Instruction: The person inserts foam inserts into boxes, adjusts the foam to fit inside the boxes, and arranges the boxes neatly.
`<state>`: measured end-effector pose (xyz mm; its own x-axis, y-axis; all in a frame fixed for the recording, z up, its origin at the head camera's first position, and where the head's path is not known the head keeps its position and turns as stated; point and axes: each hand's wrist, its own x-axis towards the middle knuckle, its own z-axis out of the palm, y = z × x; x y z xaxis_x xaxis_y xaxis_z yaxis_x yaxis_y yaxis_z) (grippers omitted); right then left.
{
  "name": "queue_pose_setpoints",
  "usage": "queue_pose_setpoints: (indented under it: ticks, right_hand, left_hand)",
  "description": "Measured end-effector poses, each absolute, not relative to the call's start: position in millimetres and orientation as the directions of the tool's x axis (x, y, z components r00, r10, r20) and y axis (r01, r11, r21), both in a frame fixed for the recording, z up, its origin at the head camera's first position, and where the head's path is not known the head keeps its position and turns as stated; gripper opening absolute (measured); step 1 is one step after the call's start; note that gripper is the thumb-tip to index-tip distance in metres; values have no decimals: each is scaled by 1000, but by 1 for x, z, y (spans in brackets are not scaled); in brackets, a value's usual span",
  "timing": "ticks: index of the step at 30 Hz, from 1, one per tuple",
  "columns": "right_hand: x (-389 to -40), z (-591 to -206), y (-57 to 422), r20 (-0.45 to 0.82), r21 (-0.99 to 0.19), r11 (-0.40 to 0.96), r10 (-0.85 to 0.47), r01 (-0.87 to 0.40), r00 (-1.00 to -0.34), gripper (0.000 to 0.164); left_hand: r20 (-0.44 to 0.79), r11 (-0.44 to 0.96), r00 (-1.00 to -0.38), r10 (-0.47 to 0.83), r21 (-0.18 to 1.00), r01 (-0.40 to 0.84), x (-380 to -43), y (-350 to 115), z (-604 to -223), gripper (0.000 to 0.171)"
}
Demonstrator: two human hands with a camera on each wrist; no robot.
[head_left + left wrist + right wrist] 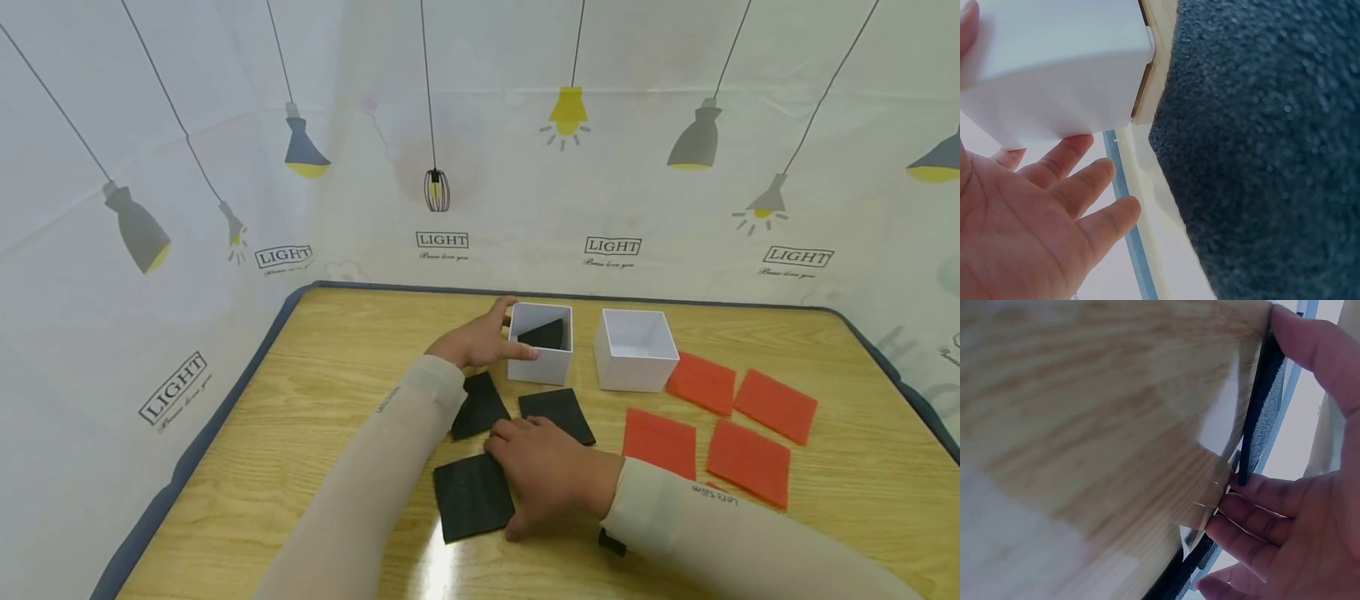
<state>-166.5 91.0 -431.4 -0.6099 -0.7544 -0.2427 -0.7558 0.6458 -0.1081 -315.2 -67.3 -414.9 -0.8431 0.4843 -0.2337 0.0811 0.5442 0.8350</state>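
My left hand holds the near white box, its thumb along the front and its fingers round the side and back. A black foam piece leans inside that box. Lower down, my right hand grips a flat black foam square on the table; the right wrist view has the thumb at one end of the foam and the index finger at the other. Two more black squares lie between the hands: one beside the left wrist, another just beyond the right hand's knuckles.
A second white box stands to the right of the held one. Several red foam squares are spread on the right side of the wooden table. A white curtain printed with lamps encloses the far side.
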Motion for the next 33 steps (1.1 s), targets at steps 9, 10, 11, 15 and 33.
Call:
queue_pose_setpoints:
  ticks: [9, 10, 11, 15, 33]
  right_hand:
    - [-168, -432, 93, -249, -153, 658, -748, -738, -616, 94]
    - [-169, -432, 93, -250, -157, 659, -747, -736, -616, 94]
    - [-169, -432, 94, -252, -161, 661, -746, -733, -617, 94]
    - [-168, -432, 96, -253, -174, 666, -742, -725, -621, 94]
    - [-165, -421, 111, -194, -179, 676, -737, -715, -648, 90]
  left_hand:
    - [-228, 539, -843, 487, 838, 84, -316, -67, -416, 111]
    - [-229, 539, -842, 488, 838, 84, -316, -67, -416, 110]
    - [-229, 539, -842, 488, 838, 84, -316, -67, -416, 110]
    - [-229, 532, -843, 487, 843, 78, -316, -66, -416, 109]
    - [-229, 554, -841, 491, 827, 99, -317, -68, -417, 113]
